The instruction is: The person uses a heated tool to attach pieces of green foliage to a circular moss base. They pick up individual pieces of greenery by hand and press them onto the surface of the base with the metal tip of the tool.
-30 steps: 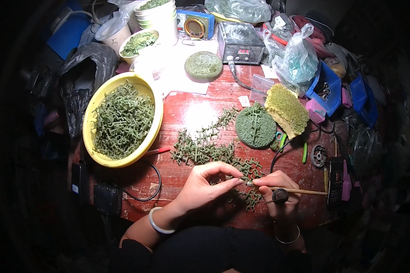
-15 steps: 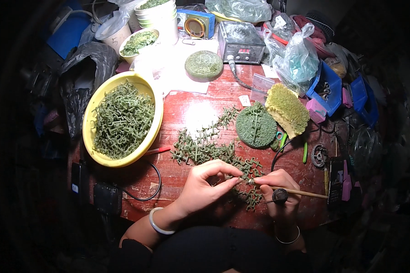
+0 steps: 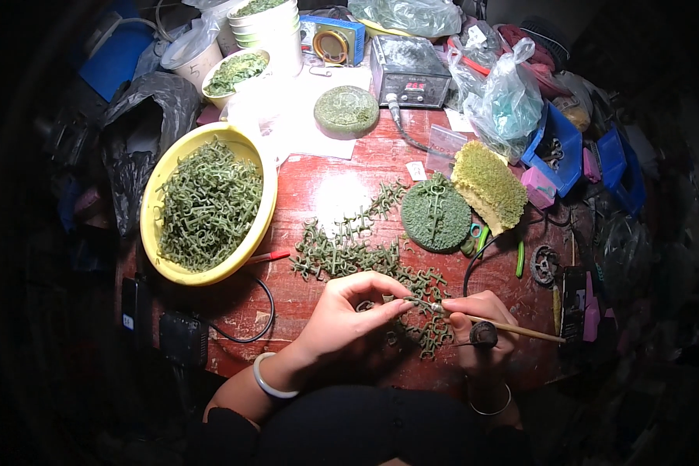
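Note:
My left hand [image 3: 346, 314] pinches a small green branched wax-like piece [image 3: 416, 302] between thumb and forefinger. Close beside it, my right hand [image 3: 485, 322] grips a thin wooden-handled tool [image 3: 532, 333], whose pale metallic end meets the piece. A dark, round-ended tool [image 3: 484, 334] is also tucked in the right hand, most of it hidden by the fingers. Under and beyond my hands lies a spread of similar green branched pieces [image 3: 342, 256]. A round green textured pad [image 3: 435, 221] with one branched piece on it sits past the right hand.
A yellow basin [image 3: 151, 225] heaped with green pieces stands at left. A yellow-green sponge-like block [image 3: 489, 186] leans by the pad. Farther back are a control box [image 3: 412, 74] with a cable, a round green block [image 3: 346, 111], white tubs [image 3: 283, 43] and blue bins [image 3: 555, 147].
My right hand has shifted slightly right, the wooden-handled tool and dark tool moving with it. The left hand holds nearly the same place, still pinching the piece.

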